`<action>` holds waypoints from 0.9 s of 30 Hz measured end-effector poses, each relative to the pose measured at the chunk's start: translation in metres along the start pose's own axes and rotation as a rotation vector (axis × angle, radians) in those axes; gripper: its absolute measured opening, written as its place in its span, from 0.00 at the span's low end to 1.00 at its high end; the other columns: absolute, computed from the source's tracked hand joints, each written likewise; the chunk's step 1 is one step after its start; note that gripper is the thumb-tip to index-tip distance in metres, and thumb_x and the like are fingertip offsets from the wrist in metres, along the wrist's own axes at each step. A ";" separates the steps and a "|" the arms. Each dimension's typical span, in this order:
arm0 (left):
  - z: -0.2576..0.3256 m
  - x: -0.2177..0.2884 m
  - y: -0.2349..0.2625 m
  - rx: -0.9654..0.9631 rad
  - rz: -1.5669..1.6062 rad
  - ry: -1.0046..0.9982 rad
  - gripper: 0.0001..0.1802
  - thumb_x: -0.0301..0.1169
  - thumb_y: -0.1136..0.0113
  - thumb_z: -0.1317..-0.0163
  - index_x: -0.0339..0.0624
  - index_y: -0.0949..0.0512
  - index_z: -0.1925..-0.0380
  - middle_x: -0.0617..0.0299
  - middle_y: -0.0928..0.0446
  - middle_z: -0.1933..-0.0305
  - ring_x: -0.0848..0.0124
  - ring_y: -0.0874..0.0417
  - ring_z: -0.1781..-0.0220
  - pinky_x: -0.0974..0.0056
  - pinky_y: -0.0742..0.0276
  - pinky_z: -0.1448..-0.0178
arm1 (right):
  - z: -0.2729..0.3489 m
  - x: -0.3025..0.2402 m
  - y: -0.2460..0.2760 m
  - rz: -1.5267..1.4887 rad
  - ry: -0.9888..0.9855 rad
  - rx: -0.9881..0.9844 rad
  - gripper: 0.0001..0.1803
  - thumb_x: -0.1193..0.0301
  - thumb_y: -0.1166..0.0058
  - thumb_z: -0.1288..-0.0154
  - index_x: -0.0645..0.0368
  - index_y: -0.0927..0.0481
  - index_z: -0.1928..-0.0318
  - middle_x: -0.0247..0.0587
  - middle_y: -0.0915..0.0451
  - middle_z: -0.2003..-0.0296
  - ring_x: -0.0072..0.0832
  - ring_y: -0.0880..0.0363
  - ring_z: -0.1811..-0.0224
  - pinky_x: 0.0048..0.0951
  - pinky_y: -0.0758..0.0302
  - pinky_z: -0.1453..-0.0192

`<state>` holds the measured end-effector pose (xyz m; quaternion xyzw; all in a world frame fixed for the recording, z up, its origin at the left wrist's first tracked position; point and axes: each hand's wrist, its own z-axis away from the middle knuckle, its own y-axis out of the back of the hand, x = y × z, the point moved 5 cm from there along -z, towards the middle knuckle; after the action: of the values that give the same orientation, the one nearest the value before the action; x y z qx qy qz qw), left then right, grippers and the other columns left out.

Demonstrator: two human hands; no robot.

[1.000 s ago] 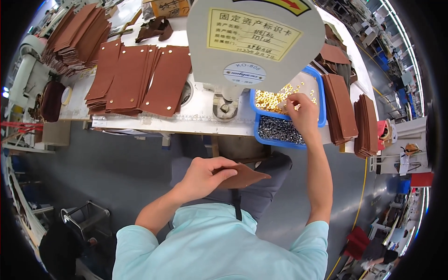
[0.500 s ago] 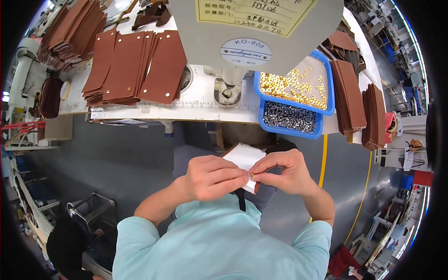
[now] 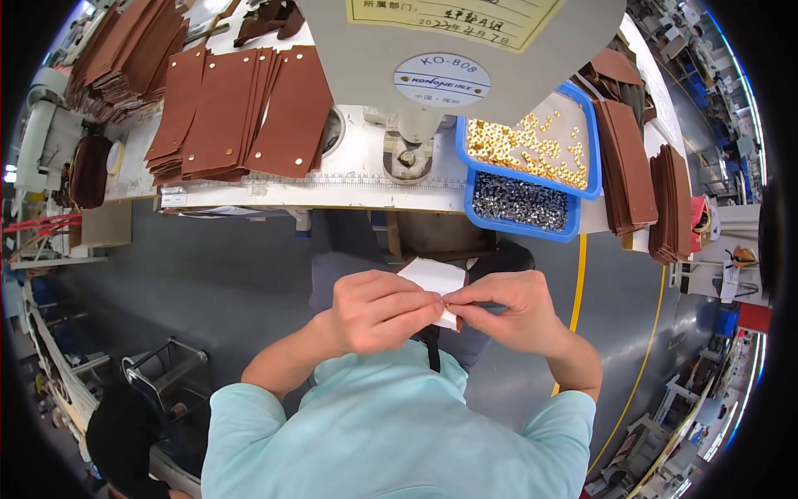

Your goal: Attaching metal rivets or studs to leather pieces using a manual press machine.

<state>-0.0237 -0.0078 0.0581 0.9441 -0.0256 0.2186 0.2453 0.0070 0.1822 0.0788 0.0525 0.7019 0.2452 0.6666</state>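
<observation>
A small brown leather piece (image 3: pixel 434 276), its white side facing up, is held over my lap. My left hand (image 3: pixel 381 311) is closed on its left edge, with the fingers bent over the white face. My right hand (image 3: pixel 509 309) pinches a tiny gold-coloured metal fastener part (image 3: pixel 449 307) at the right side of the piece, thumb and forefinger together. The fingertips of both hands meet there and hide most of the small part.
Ahead stands a grey press machine (image 3: pixel 474 58) with a round lower die (image 3: pixel 406 158). Right of it, a blue tray (image 3: pixel 593 141) of gold fasteners overlaps another blue tray (image 3: pixel 524 231) of dark silver ones. Brown leather stacks (image 3: pixel 218 116) lie left, more leather panels (image 3: pixel 623 166) right.
My right hand has closed in on the leather piece, pressing the gold part nearer to it; the part is more hidden. The view has shifted slightly.
</observation>
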 end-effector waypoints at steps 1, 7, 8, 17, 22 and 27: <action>0.000 -0.001 0.000 0.005 0.009 0.016 0.13 0.22 0.26 0.55 0.44 0.12 0.66 0.65 0.12 0.66 0.70 0.12 0.68 0.68 0.18 0.66 | 0.000 -0.001 0.000 0.000 0.000 -0.001 0.08 0.78 0.30 0.41 0.61 0.10 0.59 0.41 0.10 0.67 0.31 0.10 0.66 0.27 0.15 0.60; -0.001 -0.014 -0.004 -0.022 0.257 0.337 0.12 0.21 0.25 0.52 0.41 0.13 0.66 0.61 0.13 0.68 0.65 0.13 0.71 0.64 0.20 0.69 | -0.001 -0.018 0.001 0.080 0.199 0.017 0.18 0.76 0.29 0.42 0.61 0.13 0.50 0.40 0.10 0.64 0.32 0.10 0.67 0.29 0.15 0.61; -0.002 -0.013 -0.004 -0.023 0.258 0.335 0.12 0.21 0.25 0.52 0.41 0.13 0.66 0.61 0.13 0.68 0.65 0.13 0.71 0.64 0.20 0.69 | 0.000 -0.014 0.000 0.110 0.195 0.059 0.20 0.76 0.29 0.42 0.61 0.14 0.48 0.41 0.10 0.63 0.33 0.10 0.65 0.29 0.15 0.60; -0.002 -0.016 -0.015 -0.343 0.295 0.709 0.11 0.26 0.30 0.40 0.44 0.11 0.57 0.59 0.12 0.65 0.61 0.13 0.65 0.60 0.18 0.61 | -0.001 0.019 -0.012 -0.030 0.100 0.084 0.20 0.80 0.31 0.42 0.62 0.17 0.47 0.42 0.10 0.61 0.33 0.08 0.60 0.30 0.14 0.57; 0.009 -0.021 -0.019 -0.380 0.189 0.642 0.13 0.25 0.31 0.40 0.47 0.11 0.55 0.60 0.13 0.64 0.61 0.14 0.65 0.60 0.19 0.62 | -0.001 0.040 -0.013 0.120 0.101 0.037 0.22 0.78 0.29 0.44 0.60 0.16 0.46 0.42 0.10 0.62 0.36 0.10 0.64 0.31 0.15 0.60; 0.012 -0.033 -0.018 -0.355 0.271 0.847 0.11 0.26 0.32 0.37 0.44 0.12 0.54 0.58 0.12 0.61 0.62 0.13 0.63 0.61 0.18 0.59 | -0.006 0.036 0.012 0.185 0.119 0.147 0.18 0.74 0.27 0.45 0.59 0.13 0.53 0.41 0.13 0.67 0.36 0.12 0.63 0.33 0.16 0.59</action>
<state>-0.0463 0.0002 0.0268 0.7037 -0.0833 0.6062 0.3610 -0.0060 0.2051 0.0508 0.1512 0.7485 0.2562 0.5926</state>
